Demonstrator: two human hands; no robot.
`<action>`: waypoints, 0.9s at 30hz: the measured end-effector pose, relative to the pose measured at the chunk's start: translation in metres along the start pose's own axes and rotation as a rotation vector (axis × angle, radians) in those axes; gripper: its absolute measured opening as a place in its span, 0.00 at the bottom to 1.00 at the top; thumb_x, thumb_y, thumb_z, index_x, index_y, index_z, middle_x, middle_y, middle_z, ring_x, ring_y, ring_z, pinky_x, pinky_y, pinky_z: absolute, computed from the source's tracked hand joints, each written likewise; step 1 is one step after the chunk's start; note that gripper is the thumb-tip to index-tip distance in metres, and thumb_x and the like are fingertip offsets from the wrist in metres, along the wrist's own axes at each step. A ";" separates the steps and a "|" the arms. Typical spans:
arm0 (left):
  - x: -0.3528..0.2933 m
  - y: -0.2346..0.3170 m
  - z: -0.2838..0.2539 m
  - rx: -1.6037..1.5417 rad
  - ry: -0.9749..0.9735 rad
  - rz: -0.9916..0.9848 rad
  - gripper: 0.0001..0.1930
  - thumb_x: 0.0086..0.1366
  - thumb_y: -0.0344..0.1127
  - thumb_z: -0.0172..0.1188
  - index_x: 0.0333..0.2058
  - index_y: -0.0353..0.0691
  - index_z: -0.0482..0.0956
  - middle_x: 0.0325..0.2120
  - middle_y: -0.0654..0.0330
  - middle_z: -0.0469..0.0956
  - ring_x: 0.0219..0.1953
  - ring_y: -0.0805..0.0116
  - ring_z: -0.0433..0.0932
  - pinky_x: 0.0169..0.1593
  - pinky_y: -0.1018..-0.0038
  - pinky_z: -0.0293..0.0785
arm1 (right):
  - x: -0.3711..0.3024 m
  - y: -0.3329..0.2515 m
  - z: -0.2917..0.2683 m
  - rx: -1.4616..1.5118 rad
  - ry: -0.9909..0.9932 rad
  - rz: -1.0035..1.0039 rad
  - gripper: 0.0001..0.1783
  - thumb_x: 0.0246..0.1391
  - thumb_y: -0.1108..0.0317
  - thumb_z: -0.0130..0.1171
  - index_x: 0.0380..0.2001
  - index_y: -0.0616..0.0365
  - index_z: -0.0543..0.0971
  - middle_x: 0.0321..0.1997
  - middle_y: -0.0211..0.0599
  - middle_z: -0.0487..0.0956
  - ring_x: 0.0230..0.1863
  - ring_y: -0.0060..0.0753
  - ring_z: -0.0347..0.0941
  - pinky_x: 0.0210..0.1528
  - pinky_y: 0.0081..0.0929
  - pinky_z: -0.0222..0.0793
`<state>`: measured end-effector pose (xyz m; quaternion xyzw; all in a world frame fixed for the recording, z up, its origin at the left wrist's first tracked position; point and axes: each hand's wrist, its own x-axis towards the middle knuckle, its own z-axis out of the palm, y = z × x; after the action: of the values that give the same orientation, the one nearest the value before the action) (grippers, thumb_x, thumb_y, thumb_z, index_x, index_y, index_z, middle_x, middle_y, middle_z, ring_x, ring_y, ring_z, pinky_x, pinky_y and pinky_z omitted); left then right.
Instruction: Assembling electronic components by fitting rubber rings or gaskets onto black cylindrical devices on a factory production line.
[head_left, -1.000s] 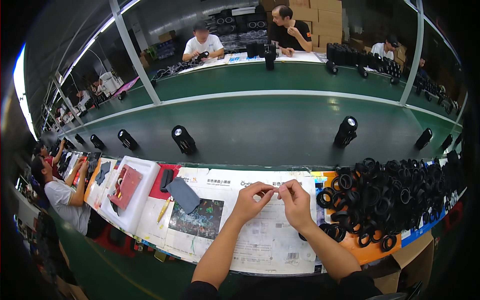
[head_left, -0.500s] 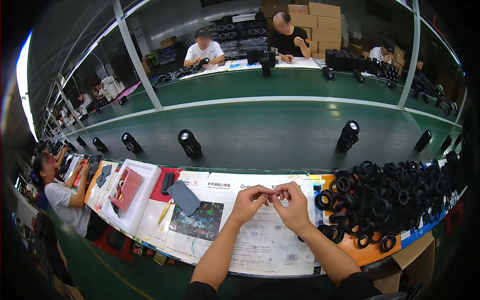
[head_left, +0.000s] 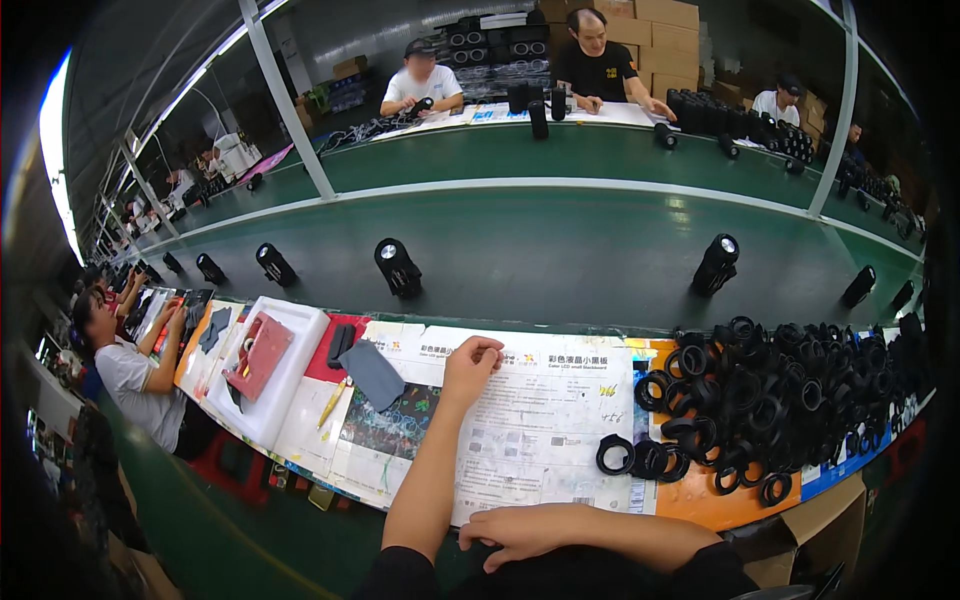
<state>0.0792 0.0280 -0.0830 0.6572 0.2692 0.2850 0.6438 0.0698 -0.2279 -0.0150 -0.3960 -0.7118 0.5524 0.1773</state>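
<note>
My left hand [head_left: 473, 368] is above the white printed sheet [head_left: 520, 430], thumb and fingertips pressed together. Whatever sits in that pinch, if anything, is too small to make out. Close to my body, at the table's near edge, my right hand [head_left: 522, 532] hangs with its fingers loosely apart and nothing visible in it. A black ring [head_left: 615, 455] lies on the right part of the sheet. Beside it starts a large heap of similar black rings [head_left: 760, 400].
Left of the sheet lie a grey cloth [head_left: 372, 376], a yellow pen-like tool [head_left: 332, 404], a black block [head_left: 341, 344] and a white foam tray [head_left: 300, 345] with a red piece. Beyond runs a green conveyor belt [head_left: 550, 250] carrying black cylindrical devices [head_left: 398, 268]. Co-workers sit around.
My hands were together over the sheet; now they are apart. The right hand has drawn back toward my body, while the left has shifted slightly up and left. The view has tilted slightly.
</note>
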 end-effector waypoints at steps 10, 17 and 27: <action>0.043 0.050 -0.036 -0.077 0.139 0.240 0.09 0.78 0.38 0.65 0.46 0.40 0.80 0.37 0.61 0.87 0.36 0.74 0.85 0.33 0.76 0.80 | -0.027 0.001 -0.009 -0.067 0.331 -0.078 0.11 0.70 0.62 0.59 0.41 0.56 0.85 0.30 0.47 0.83 0.33 0.54 0.82 0.40 0.48 0.77; 0.163 0.033 -0.150 0.394 0.646 0.507 0.45 0.54 0.28 0.79 0.69 0.38 0.66 0.59 0.49 0.74 0.65 0.51 0.74 0.74 0.61 0.66 | -0.029 0.011 -0.019 0.139 0.621 -0.051 0.10 0.70 0.64 0.67 0.50 0.52 0.89 0.27 0.29 0.77 0.27 0.27 0.70 0.34 0.30 0.68; 0.146 0.074 -0.104 0.529 0.374 0.355 0.39 0.56 0.45 0.85 0.61 0.37 0.77 0.51 0.48 0.85 0.53 0.53 0.85 0.59 0.61 0.80 | -0.052 0.026 -0.038 0.026 1.031 -0.062 0.11 0.69 0.65 0.70 0.51 0.52 0.91 0.36 0.32 0.82 0.34 0.26 0.75 0.39 0.27 0.74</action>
<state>0.1046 0.2037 -0.0043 0.7740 0.3283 0.4277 0.3319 0.1378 -0.2411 -0.0170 -0.5930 -0.5364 0.2889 0.5264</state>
